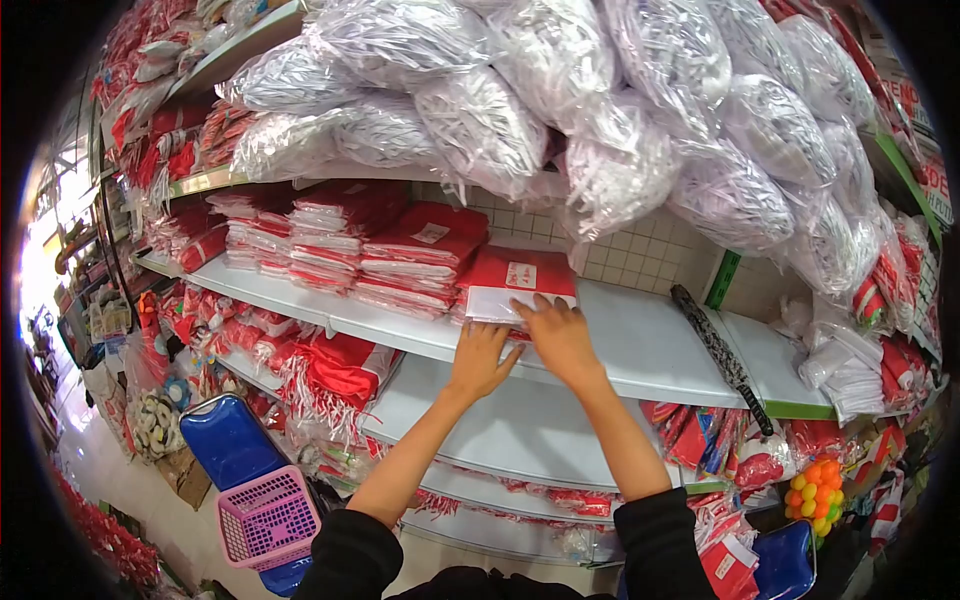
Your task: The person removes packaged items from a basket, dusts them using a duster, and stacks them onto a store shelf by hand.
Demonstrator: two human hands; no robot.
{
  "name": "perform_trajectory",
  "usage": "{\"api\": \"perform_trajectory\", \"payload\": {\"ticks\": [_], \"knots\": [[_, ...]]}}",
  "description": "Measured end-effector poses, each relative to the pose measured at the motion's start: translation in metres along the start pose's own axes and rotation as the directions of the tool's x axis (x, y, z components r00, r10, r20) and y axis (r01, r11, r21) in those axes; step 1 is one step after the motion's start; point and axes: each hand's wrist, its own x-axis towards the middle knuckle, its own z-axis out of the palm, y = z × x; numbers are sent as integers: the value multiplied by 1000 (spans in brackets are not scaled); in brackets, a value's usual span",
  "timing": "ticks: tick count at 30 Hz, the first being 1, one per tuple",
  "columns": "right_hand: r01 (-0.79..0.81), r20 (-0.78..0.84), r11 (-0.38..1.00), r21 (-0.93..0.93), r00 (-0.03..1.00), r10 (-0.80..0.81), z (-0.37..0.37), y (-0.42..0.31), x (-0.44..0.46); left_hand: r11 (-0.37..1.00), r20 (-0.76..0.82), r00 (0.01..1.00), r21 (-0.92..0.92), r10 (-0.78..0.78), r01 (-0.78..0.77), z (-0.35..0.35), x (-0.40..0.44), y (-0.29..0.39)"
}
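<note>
On the middle shelf, a red and white packet [505, 272] with a small label lies on a low stack. My left hand [483, 362] is at the stack's front edge, fingers apart and touching it. My right hand [556, 335] rests on the packet's front right part, its fingers spread over the white band. Left of it stand taller stacks of similar red and white packets [425, 240] in clear plastic.
Bags of white shredded strips [480, 125] bulge over the upper shelf. A dark patterned rod [715, 345] lies across the shelf [640, 340] at right. Below left are a pink basket [268, 518] and a blue chair [230, 440]. Orange and yellow balloons [818, 492] hang lower right.
</note>
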Motion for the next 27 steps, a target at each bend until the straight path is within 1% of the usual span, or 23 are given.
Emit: {"api": "perform_trajectory", "payload": {"ticks": [1,2,5,6,9,10,12,13,15,16,18,20,23,27], "knots": [[-17,-43,1000,-12,999,16,5,-11,-3,999,29,1000,-37,-8,9,-3,-1,-1],[-33,-86,999,-23,996,31,10,-21,-6,997,5,1000,-80,3,-2,-5,-1,-3],[-109,-225,992,56,967,119,23,-45,-14,994,58,997,-99,44,-38,-7,-5,-13],[-100,-257,992,76,959,116,30,-50,-17,994,22,998,-94,66,-63,-6,-5,-13],[-70,-278,995,73,957,88,46,-59,-22,994,53,996,-78,77,-73,-3,-5,-14],[-81,-298,995,54,950,94,52,-58,-22,996,95,994,-71,60,-53,-5,-5,-13],[-87,-348,992,86,931,112,59,-55,-20,998,177,984,-55,24,-14,-12,-3,-11],[-88,-374,991,101,920,120,60,-54,-18,998,161,986,-53,31,-23,-12,-3,-10],[-110,-391,991,76,911,131,59,-48,-9,998,129,991,-48,43,-37,-10,-3,-9],[-120,-399,991,64,907,136,59,-45,-3,998,88,994,-21,68,-66,-8,-3,-10],[-165,-397,981,99,898,191,60,-40,10,992,7,993,37,119,-119,-5,-2,-11],[-210,-406,969,128,880,245,66,-35,24,993,21,992,2,121,-122,-7,-1,-12],[-249,-338,961,122,900,276,71,-35,35,993,53,991,-3,121,-121,-11,-1,-11],[-243,-350,963,114,898,268,67,-47,31,993,71,990,3,119,-120,-4,-1,-15]]}}
